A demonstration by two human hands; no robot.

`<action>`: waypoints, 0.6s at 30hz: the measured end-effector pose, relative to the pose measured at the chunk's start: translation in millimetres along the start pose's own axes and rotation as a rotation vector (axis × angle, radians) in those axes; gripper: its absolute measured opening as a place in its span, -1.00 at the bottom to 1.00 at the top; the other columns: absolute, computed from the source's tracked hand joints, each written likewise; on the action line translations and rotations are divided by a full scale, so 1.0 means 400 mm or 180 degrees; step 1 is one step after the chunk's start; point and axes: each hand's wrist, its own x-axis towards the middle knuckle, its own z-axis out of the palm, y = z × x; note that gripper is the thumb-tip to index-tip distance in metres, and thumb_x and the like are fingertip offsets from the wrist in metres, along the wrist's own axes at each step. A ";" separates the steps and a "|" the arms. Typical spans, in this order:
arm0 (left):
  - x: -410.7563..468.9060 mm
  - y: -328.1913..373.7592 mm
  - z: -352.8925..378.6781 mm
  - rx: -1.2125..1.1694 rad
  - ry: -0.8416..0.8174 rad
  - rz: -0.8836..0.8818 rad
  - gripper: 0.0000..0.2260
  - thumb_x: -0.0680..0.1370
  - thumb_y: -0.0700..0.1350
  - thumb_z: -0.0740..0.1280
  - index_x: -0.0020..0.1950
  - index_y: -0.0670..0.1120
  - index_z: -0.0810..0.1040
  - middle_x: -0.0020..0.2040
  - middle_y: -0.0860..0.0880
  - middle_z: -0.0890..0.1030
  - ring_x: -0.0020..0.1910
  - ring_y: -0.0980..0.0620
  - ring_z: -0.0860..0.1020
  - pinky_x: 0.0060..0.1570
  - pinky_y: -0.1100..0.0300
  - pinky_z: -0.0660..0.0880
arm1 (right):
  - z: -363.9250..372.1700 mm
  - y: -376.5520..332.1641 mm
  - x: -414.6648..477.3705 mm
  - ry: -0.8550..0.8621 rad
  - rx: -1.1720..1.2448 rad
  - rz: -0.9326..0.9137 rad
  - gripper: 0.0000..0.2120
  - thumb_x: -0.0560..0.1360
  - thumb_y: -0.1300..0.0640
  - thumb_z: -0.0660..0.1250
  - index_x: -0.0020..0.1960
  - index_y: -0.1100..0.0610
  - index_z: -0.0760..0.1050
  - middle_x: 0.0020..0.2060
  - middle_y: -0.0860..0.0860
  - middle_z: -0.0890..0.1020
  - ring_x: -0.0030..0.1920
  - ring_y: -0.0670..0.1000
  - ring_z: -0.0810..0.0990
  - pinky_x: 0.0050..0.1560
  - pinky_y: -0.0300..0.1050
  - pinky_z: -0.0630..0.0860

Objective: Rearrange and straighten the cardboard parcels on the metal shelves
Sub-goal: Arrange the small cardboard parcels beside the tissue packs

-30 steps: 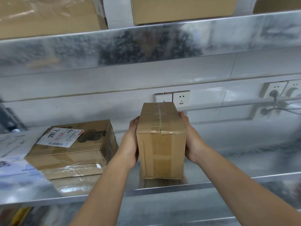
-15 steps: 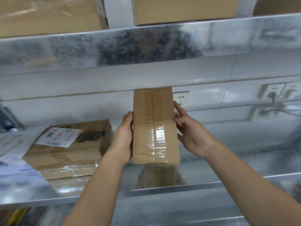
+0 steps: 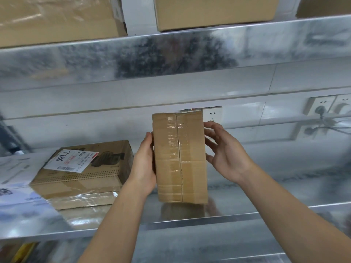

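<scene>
A small brown cardboard parcel sealed with clear tape [image 3: 179,158] stands on end over the middle of the lower galvanised metal shelf [image 3: 218,218], its taped seam facing the camera. Its bottom edge sits right at its own reflection, so it looks set down or just about to be; I cannot tell which.

The two hands are apart, one on each side of it. The left hand [image 3: 144,164] lies along the parcel's left side with the thumb up by the front edge and the fingers hidden behind, apparently the one holding it steady. The right hand [image 3: 226,152] is loose, its fingers spread, the fingertips [image 3: 208,128] just at the upper right edge, probably to nudge it square without tipping it.

To the left, a flat brown cardboard box with a white shipping label [image 3: 83,173] lies askew on the same shelf and likely still needs straightening. Larger cardboard boxes [image 3: 214,12] sit on the upper metal shelf [image 3: 171,54]. White wall sockets [image 3: 212,114] show behind the parcel.
</scene>
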 end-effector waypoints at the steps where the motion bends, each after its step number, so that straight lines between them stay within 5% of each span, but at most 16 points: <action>1: 0.004 -0.002 -0.002 -0.0011 0.0008 0.0073 -0.58 0.70 0.17 0.05 0.20 -0.02 0.62 0.10 -0.10 0.72 0.08 -0.07 0.69 0.07 -0.02 0.54 | 0.000 -0.003 0.002 0.0054 0.0032 -0.0017 -0.82 0.68 -0.05 0.20 0.16 -0.02 0.52 0.11 -0.03 0.55 0.19 0.00 0.47 0.15 0.02 0.40; 5: 0.014 -0.009 -0.006 -0.0011 0.0102 0.0285 -0.57 0.70 0.17 0.05 0.32 -0.04 0.55 0.27 -0.10 0.62 0.29 -0.09 0.56 0.32 -0.06 0.43 | 0.005 -0.014 -0.001 0.0272 0.0206 0.0011 -0.76 0.73 -0.05 0.09 0.05 0.01 0.48 -0.22 -0.14 0.60 -0.12 -0.10 0.54 -0.23 -0.17 0.51; 7: 0.016 -0.010 -0.004 -0.0006 0.0164 0.0351 -0.58 0.70 0.17 0.08 0.36 -0.05 0.51 0.28 -0.09 0.58 0.31 -0.07 0.52 0.29 -0.03 0.43 | 0.010 -0.015 -0.005 0.0317 0.0255 0.0009 -0.73 0.74 -0.06 0.08 -0.01 0.00 0.46 -0.27 -0.15 0.58 -0.23 -0.13 0.53 -0.37 -0.22 0.49; 12: 0.011 -0.021 -0.004 0.0117 0.0097 0.0378 -0.45 0.51 0.25 0.24 0.39 -0.03 0.50 0.27 -0.14 0.53 0.40 -0.15 0.48 0.36 -0.12 0.41 | 0.013 -0.006 0.001 0.0332 0.0241 0.0062 -0.70 0.69 -0.17 0.14 -0.07 -0.01 0.46 -0.09 -0.03 0.55 -0.05 -0.01 0.54 -0.21 -0.11 0.54; 18: 0.008 -0.029 -0.011 0.0272 0.0065 0.0412 -0.45 0.52 0.29 0.22 0.43 0.05 0.50 0.38 -0.13 0.55 0.40 -0.12 0.50 0.43 -0.23 0.38 | 0.024 0.001 0.003 0.0325 0.0182 0.0070 -0.70 0.65 -0.22 0.19 -0.05 0.00 0.45 -0.06 -0.02 0.58 0.08 0.04 0.51 -0.08 -0.04 0.52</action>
